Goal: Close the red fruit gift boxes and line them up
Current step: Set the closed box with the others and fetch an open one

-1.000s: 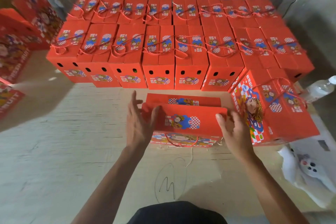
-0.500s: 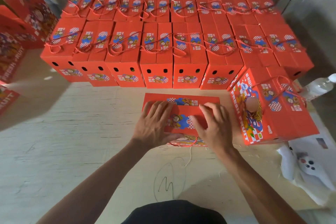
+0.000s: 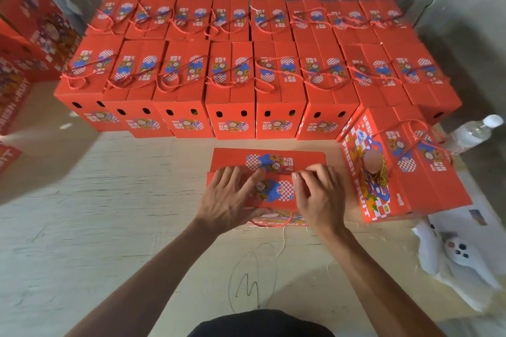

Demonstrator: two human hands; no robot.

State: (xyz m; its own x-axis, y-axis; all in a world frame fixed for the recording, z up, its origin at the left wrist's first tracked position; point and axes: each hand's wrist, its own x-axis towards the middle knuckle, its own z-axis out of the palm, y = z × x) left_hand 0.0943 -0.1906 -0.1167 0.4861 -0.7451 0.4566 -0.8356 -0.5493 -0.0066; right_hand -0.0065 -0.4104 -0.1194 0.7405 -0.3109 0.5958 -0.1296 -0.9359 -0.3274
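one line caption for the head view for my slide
Both hands press a red box shut before two rows of closed boxes.

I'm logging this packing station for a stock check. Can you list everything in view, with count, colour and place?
Box being closed: one, red with blue and checkered print, on the floor in front of the rows, under both hands.
Lined-up closed boxes: two rows against the wall, about eight each, red with red cord handles.
Tilted box: one, red, right of the box being closed, at the front row's end.
More boxes: several, red, at the left edge; count unclear.
Water bottle: one, clear with white cap, far right.
White toy-like object: one, lower right on white sheeting.
Floor: pale board with a pen scribble.
Left hand: fingers spread, pressing the flap.
Right hand: fingers curled at the flap edge.
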